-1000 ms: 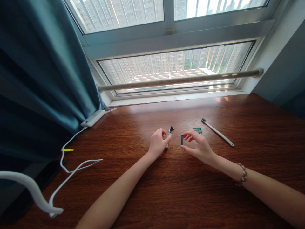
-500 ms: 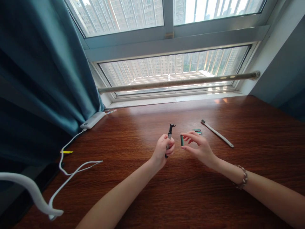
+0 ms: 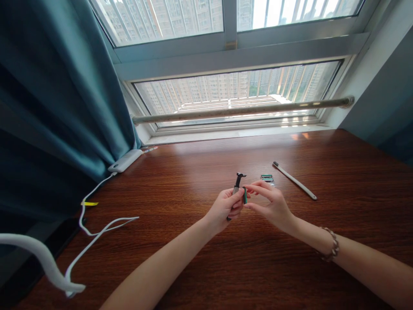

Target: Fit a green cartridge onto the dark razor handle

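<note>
My left hand (image 3: 226,207) is closed round a dark razor handle (image 3: 238,182), held upright above the wooden desk (image 3: 206,258) with its bare head end pointing up. My right hand (image 3: 271,204) pinches a small green-edged razor cartridge (image 3: 245,195) between thumb and fingers, right beside the handle. The two hands almost touch. Spare green cartridges (image 3: 267,177) lie on the desk just behind my right hand.
A white toothbrush (image 3: 294,180) lies at an angle to the right of the cartridges. A white power bank (image 3: 125,160) sits at the back left by the teal curtain (image 3: 48,107), with white cables (image 3: 97,232) trailing toward the front left. A window rail (image 3: 241,110) runs behind.
My left hand picked the razor handle up off the desk and raised it upright. Both hands came together, bringing the cartridge next to the handle.
</note>
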Available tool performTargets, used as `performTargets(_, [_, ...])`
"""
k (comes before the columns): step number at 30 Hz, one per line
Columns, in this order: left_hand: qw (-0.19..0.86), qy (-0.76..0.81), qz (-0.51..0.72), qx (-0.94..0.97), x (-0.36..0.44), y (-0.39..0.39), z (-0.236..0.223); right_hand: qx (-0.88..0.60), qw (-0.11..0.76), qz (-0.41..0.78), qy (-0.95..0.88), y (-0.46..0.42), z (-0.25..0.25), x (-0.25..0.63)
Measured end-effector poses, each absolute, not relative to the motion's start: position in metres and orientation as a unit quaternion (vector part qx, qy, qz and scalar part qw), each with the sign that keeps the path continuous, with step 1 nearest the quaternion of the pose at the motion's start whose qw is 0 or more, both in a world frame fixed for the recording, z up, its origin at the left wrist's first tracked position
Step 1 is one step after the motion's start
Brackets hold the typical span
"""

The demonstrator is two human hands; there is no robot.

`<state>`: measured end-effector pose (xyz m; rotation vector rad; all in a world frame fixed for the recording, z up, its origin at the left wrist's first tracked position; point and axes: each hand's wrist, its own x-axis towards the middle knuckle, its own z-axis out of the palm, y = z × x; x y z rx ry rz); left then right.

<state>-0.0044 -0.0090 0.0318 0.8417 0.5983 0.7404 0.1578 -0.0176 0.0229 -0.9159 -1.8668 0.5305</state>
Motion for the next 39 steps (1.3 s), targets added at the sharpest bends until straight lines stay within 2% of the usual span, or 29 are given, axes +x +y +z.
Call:
performTargets(15, [0.796, 0.308, 0.350, 0.386, -0.004, -0.010, 0.031, -0.395, 0.458, 0.213, -0.768, -0.018, 0.023, 0.157])
performTargets(22, [0.782, 0.323, 0.352, 0.401, -0.002, -0.009, 0.029, -0.397, 0.476, 0.234, -0.749, -0.018, 0.024, 0.158])
performTargets(24, [0.765, 0.326, 0.379, 0.406, 0.000, -0.009, 0.028, -0.414, 0.493, 0.282, -0.711, -0.016, 0.025, 0.159])
performTargets(30, [0.727, 0.306, 0.434, 0.435, 0.003, -0.012, 0.030, -0.383, 0.555, 0.552, -0.491, 0.000, 0.021, 0.170])
performTargets(33, [0.747, 0.279, 0.409, 0.444, 0.002, -0.017, 0.033, -0.328, 0.537, 0.630, -0.455, 0.005, 0.017, 0.173])
performTargets(39, [0.789, 0.251, 0.368, 0.422, 0.002, -0.024, 0.036, -0.229, 0.478, 0.698, -0.481, 0.001, 0.018, 0.170])
